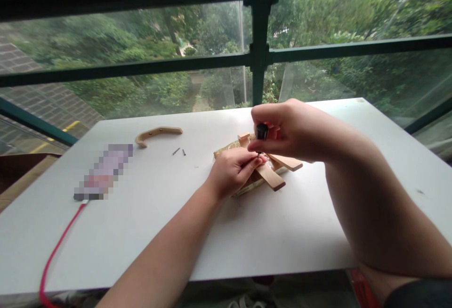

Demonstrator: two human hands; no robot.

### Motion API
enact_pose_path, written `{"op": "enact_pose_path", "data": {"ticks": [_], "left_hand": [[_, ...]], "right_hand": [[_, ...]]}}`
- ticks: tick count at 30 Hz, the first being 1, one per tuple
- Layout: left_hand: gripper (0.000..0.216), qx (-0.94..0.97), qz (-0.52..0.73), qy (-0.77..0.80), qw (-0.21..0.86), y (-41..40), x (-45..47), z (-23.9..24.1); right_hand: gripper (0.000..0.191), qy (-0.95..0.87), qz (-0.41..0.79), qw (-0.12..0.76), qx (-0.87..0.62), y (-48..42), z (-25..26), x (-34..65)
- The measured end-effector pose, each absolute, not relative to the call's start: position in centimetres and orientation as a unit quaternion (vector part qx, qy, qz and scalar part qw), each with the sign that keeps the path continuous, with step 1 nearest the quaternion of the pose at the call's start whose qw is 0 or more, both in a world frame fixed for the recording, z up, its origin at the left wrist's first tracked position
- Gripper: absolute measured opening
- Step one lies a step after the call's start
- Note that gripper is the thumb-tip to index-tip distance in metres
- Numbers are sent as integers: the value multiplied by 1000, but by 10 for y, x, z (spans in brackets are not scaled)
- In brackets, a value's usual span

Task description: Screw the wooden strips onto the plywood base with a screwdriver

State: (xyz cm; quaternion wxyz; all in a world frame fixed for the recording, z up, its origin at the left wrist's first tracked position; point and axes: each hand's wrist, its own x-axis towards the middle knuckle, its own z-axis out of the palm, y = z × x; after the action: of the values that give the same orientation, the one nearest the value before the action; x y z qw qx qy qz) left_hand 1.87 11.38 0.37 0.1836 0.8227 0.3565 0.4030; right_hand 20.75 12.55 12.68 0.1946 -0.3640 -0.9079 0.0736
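Note:
My right hand (282, 126) is closed around the black handle of a screwdriver (262, 131), held upright with its shaft pointing down. Just below, my left hand (233, 169) pinches close to the screwdriver's tip; what is between the fingertips is hidden. Under both hands lies a wooden piece with two light slats, one slat (271, 177) jutting toward me and the other slat (289, 162) to the right. Beneath these sits a patterned, yellowish base (247, 189), mostly covered by my left hand. A small wooden block (243, 138) shows behind my fingers.
On the white table (158, 237), a curved wooden piece (158, 131) with holes lies at the back left. Two screws (180, 151) rest near it. A blurred-out phone-like object (104, 171) with a red cable (58, 247) lies at left. Windows border the far edge.

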Motion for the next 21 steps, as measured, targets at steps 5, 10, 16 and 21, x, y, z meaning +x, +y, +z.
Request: {"op": "enact_pose_path", "data": {"ticks": [5, 10, 16, 21], "left_hand": [[18, 828, 411, 345, 165, 115, 18, 3], [21, 829, 411, 348, 149, 115, 18, 5], [23, 832, 393, 346, 186, 113, 19, 9], [21, 832, 398, 349, 166, 113, 19, 8]], "right_hand": [[27, -907, 74, 196, -365, 124, 125, 203], [23, -928, 125, 187, -298, 117, 131, 210], [27, -928, 117, 181, -304, 114, 138, 221], [21, -919, 100, 198, -326, 114, 138, 214]]}}
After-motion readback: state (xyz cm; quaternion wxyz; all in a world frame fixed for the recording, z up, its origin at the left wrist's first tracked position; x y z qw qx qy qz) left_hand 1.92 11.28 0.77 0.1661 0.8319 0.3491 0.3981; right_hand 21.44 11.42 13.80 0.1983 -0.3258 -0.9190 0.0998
